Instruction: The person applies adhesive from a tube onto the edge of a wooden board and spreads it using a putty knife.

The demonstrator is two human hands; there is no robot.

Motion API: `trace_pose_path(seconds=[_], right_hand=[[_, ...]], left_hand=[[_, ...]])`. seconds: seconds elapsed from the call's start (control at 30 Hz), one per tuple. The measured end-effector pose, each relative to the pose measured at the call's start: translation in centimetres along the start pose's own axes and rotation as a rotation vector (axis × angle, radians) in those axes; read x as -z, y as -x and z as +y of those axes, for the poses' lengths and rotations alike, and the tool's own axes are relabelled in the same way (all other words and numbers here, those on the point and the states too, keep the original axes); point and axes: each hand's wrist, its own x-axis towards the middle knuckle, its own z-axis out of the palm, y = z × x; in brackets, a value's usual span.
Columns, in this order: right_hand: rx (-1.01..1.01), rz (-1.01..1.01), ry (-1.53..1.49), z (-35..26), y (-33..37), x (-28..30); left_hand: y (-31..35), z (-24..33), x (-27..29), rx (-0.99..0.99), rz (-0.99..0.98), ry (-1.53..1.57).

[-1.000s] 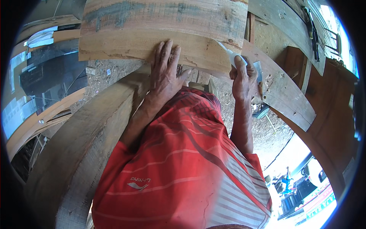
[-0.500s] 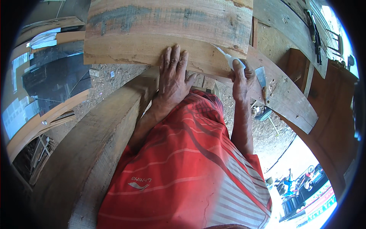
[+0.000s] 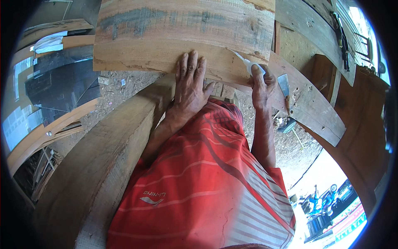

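Observation:
A wide wooden panel [image 3: 145, 50] lies in front of me, with a dark bluish stain across its far part and a seam between its boards. My left hand [image 3: 190, 85] rests on the panel's near edge, fingers stretched out and holding nothing. In my right hand [image 3: 262, 85] is a small white glue bottle [image 3: 252, 65] with a long thin nozzle. The fingers are wrapped round the bottle, and the nozzle points left and away, its tip at the panel's surface near the seam. Whether glue is flowing cannot be seen.
A putty knife [image 3: 284, 87] lies on a grey plank [image 3: 315, 108] to the right. A thick wooden beam [image 3: 107, 137] runs along my left side. Farther left is a dark glossy panel [image 3: 62, 87] with a white cloth [image 3: 49, 42] beyond it. Dark tools [image 3: 343, 41] lie at the far right.
The panel and my left hand appear slightly farther right in the picture. The nozzle tip has shifted slightly left along the panel. Both hands keep the same hold.

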Motion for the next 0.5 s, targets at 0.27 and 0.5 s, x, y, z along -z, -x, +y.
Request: trace_pose_path(seconds=[0.27, 0.5], right_hand=[[-0.003, 0.041, -0.023, 0.09, 0.27, 0.32], [-0.028, 0.039, -0.038, 0.01, 0.33, 0.59]], left_hand=[[0.21, -0.12, -0.24, -0.012, 0.009, 0.0], [0.24, -0.23, -0.45, -0.019, 0.017, 0.002]])
